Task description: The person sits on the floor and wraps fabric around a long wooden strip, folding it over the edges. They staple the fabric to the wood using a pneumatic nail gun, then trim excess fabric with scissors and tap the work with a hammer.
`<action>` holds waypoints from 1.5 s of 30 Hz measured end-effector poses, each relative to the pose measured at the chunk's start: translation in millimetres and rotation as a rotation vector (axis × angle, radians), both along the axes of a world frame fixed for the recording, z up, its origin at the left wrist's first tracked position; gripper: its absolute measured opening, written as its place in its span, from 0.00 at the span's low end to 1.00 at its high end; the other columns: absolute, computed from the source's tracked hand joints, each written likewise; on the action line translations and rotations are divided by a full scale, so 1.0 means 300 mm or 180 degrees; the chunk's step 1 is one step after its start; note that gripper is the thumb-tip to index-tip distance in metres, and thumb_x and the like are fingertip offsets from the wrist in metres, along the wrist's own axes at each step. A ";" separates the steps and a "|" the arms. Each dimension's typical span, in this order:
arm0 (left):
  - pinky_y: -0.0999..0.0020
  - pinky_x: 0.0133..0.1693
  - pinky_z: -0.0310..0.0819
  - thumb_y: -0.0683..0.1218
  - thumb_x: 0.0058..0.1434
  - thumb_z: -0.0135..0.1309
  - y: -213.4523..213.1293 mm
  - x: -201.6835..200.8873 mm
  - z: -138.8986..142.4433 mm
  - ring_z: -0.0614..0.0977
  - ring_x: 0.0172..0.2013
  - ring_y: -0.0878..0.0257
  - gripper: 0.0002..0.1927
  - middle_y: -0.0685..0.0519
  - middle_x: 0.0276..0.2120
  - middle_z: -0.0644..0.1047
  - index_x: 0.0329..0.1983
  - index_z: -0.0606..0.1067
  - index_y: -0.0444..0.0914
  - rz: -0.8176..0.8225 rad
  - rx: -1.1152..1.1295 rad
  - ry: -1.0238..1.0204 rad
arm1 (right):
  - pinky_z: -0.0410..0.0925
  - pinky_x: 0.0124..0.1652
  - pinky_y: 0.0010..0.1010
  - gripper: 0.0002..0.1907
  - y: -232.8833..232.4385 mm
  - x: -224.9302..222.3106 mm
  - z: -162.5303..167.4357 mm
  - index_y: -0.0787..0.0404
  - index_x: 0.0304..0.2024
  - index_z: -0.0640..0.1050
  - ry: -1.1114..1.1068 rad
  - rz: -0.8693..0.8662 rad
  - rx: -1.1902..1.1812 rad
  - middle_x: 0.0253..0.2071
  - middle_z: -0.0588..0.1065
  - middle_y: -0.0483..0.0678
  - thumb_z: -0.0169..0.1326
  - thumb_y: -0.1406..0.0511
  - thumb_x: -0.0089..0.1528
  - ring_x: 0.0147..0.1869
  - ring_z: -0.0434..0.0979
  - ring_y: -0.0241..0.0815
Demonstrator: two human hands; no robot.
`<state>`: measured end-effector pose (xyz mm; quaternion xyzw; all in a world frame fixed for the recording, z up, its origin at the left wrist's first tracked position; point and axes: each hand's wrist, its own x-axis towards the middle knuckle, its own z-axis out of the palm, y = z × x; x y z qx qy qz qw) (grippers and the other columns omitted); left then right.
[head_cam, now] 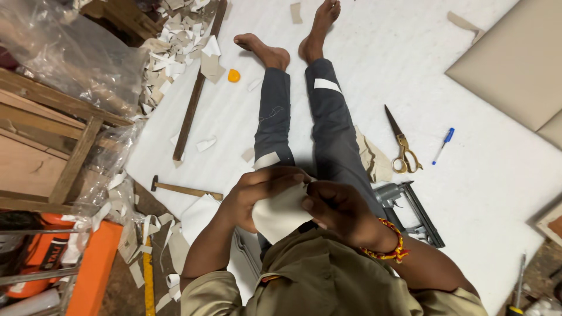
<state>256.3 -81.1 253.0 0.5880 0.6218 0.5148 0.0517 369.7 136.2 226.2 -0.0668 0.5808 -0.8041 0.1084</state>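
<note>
I sit on a white sheet (246, 117) with my legs stretched out. Both hands hold one piece of cream-coloured material (281, 213) in front of my chest. My left hand (257, 193) wraps over its upper left edge, fingers curled on top. My right hand (342, 210), with a red and yellow bracelet at the wrist, pinches its right edge. The lower part of the piece hangs against my olive shirt.
Gold-handled scissors (401, 146) and a blue pen (444, 145) lie to the right of my legs, a staple gun (410, 210) beside my right thigh. A hammer (184, 188), a wooden strip (196, 93), scraps and a wooden frame (52, 134) lie left. A beige panel (515, 58) rests far right.
</note>
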 end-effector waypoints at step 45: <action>0.59 0.36 0.78 0.36 0.51 0.60 0.119 -0.152 0.203 0.78 0.41 0.51 0.39 0.43 0.51 0.73 0.69 0.70 0.50 0.2057 -0.2122 0.2102 | 0.65 0.56 0.27 0.04 -0.120 -0.441 -0.111 0.69 0.39 0.75 0.1757 -0.2180 0.0313 0.52 0.64 0.50 0.49 0.75 0.68 0.56 0.68 0.38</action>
